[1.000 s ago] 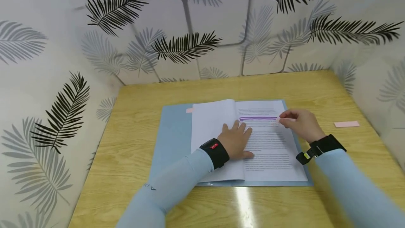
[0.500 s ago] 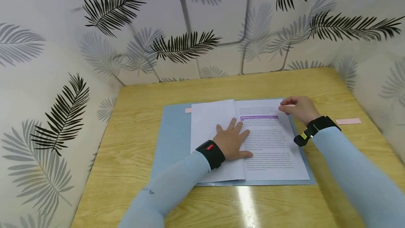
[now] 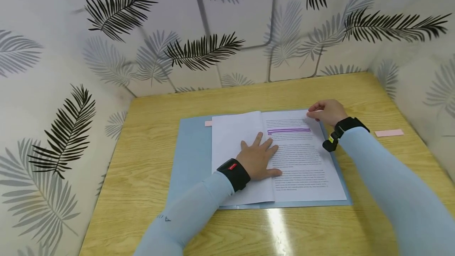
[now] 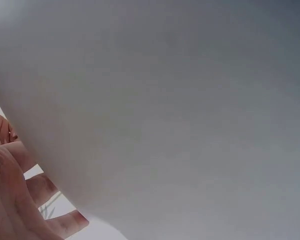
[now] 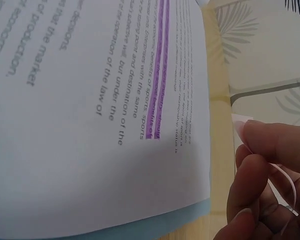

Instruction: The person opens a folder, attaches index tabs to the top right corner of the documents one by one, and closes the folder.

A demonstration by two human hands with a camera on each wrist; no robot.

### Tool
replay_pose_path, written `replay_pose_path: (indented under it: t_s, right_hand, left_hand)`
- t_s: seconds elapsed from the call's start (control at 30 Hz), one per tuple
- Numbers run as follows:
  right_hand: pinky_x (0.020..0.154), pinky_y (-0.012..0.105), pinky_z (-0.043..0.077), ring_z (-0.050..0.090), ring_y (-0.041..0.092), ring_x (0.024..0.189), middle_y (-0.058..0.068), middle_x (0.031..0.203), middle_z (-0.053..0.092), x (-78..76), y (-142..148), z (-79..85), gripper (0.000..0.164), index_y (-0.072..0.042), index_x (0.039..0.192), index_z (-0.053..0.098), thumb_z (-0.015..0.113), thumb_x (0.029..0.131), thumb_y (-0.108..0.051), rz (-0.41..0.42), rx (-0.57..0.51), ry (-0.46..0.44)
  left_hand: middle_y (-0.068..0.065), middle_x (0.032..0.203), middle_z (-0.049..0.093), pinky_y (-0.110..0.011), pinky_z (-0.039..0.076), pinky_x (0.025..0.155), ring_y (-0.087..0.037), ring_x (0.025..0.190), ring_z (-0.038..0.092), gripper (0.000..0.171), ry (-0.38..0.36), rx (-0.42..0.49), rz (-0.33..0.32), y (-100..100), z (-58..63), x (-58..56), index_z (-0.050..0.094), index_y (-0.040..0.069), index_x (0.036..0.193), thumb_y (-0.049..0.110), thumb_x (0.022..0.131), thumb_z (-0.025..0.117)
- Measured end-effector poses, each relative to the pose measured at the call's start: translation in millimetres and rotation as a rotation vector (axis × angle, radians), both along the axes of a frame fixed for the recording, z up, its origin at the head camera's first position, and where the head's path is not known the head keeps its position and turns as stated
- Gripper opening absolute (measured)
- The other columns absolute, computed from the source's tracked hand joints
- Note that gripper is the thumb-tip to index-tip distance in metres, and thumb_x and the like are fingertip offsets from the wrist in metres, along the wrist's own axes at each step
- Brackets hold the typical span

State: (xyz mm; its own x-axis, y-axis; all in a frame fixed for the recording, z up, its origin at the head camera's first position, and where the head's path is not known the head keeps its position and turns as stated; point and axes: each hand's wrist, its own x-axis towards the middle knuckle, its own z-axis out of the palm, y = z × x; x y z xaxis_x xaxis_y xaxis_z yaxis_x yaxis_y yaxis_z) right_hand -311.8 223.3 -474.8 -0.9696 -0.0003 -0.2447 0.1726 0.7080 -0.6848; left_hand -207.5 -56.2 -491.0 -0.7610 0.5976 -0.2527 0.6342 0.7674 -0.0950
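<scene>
My left hand [image 3: 256, 159] rests with spread fingers on the inner part of the open booklet [image 3: 302, 177]. In the left wrist view the page fills most of the frame, with part of that hand [image 4: 20, 195] at the lower left. My right hand [image 3: 328, 112] is at the booklet's top right corner. In the right wrist view its thumb and finger pinch a thin pale pink sticky strip [image 5: 242, 120], bent back behind the fingers. Purple highlighting [image 3: 288, 131] marks lines near the top of the printed right page.
A light blue cover [image 3: 193, 153] lies under the pages. Another pink strip [image 3: 389, 133] lies on the wooden table [image 3: 142, 149] to the right. A pink tab [image 3: 208, 123] sticks out at the left page's top edge. Leaf-patterned walls [image 3: 234, 11] rise behind and beside the table.
My right hand has moved up the page's right edge, from beside the purple lines to the top right corner, still pinching the strip. The left hand has stayed on the booklet.
</scene>
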Motion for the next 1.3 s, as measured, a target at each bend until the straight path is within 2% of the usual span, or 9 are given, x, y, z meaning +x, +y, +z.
replay_pose_path:
  t_s: [0.37,0.7,0.87,1.3]
  right_hand:
    - [0.068,0.034,0.041,0.053,0.028,0.081,0.012,0.088,0.062,-12.6,-9.0,-7.2,0.027,-0.003,0.104,0.066,0.069,0.089,-0.025,-0.008,0.010,-0.025]
    - [0.071,0.034,0.043,0.055,0.029,0.086,0.015,0.097,0.063,-20.3,-5.2,-24.2,0.028,-0.003,0.107,0.066,0.069,0.090,-0.026,-0.057,-0.019,-0.116]
    - [0.071,0.034,0.044,0.055,0.029,0.086,0.015,0.097,0.064,-19.6,-3.0,-28.5,0.029,-0.002,0.107,0.066,0.069,0.090,-0.026,-0.050,-0.015,-0.110]
    - [0.072,0.035,0.044,0.055,0.030,0.086,0.016,0.097,0.063,-18.1,-5.9,-27.7,0.029,-0.003,0.106,0.066,0.069,0.090,-0.026,-0.060,-0.010,-0.092]
  left_hand:
    - [0.002,0.158,0.023,-0.067,0.033,0.096,-0.033,0.146,0.010,0.090,-0.013,0.003,0.000,0.1,-1.8,-1.6,0.027,0.030,0.153,0.084,0.080,0.029]
    - [0.000,0.158,0.024,-0.065,0.034,0.097,-0.033,0.146,0.011,0.088,0.001,-0.016,-0.010,0.3,6.4,3.2,0.028,0.029,0.153,0.082,0.082,0.031]
    - [0.000,0.158,0.023,-0.065,0.034,0.098,-0.033,0.146,0.011,0.088,-0.011,-0.017,-0.007,1.2,7.3,4.8,0.027,0.029,0.153,0.081,0.083,0.032]
    - [0.000,0.158,0.022,-0.065,0.033,0.099,-0.033,0.146,0.009,0.088,-0.024,-0.006,-0.001,0.5,5.6,3.9,0.027,0.029,0.153,0.081,0.083,0.032]
